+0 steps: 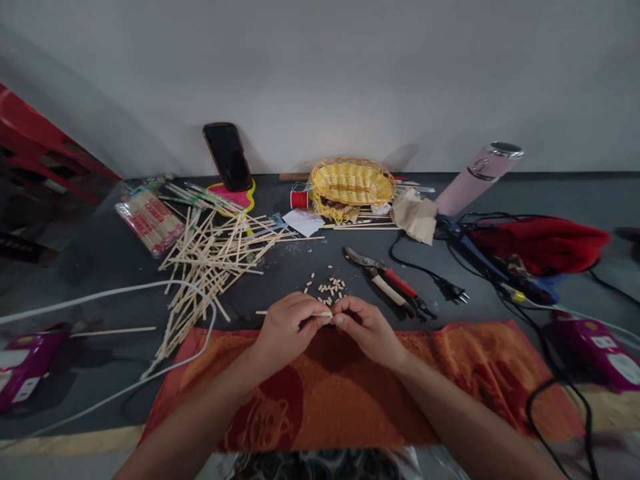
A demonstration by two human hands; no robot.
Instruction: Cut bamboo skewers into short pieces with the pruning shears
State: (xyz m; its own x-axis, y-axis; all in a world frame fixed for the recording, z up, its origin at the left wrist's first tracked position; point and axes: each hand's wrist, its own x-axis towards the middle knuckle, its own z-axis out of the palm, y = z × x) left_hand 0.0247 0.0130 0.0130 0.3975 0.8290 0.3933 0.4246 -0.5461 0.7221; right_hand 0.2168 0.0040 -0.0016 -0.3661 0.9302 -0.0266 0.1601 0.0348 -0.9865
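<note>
My left hand (293,323) is closed in a pinch around a thin wooden stick (321,314). The stick's tip points toward my right hand, and a pale length sticks out to the left behind the knuckles. My right hand (365,327) meets it at that tip, thumb and forefinger pressed together; whatever lies between them is too small to make out. Just beyond my fingertips, several short cut wooden pieces (332,289) are scattered on the dark table. Both wrists hover over an orange towel (345,400) along the table's front edge.
Loose sticks (210,260) lie heaped at left, near packaged sticks (151,222) and a propped phone (228,157). Farther back are red thread (299,200) and a yellow basket (353,182). Pruning shears (385,280), a black plug (451,290), and a pink flask (477,180) are at right.
</note>
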